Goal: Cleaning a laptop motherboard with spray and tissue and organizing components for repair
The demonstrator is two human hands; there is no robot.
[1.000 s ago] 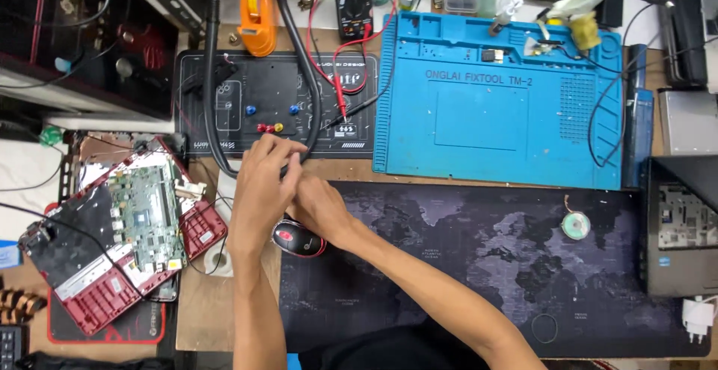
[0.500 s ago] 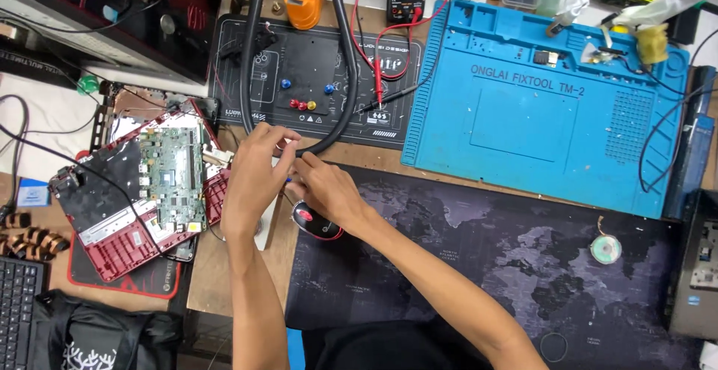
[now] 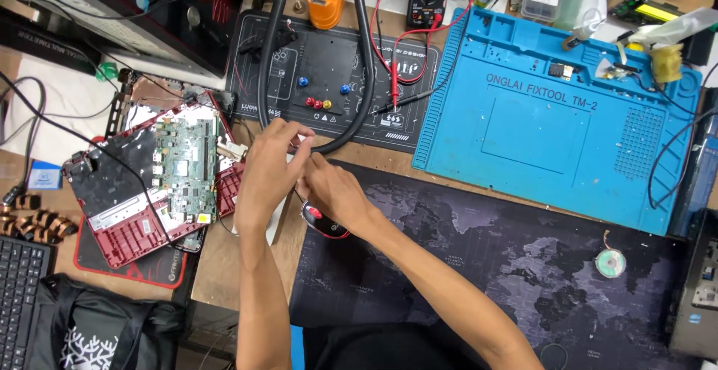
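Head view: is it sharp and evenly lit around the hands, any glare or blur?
Head view: even overhead light, no strong glare; left hand and right hand sharp, soft shadows beneath; black mouse readable; whatever the fingertips pinch is too small to resolve; frame edges bend slightly.

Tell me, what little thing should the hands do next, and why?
Probably pinch the small part more firmly before lifting it. Both hands meet at the desk edge: the left hand curls over it and the right hand pokes in from the side, above the black and red mouse. What the fingers hold is too small to tell.
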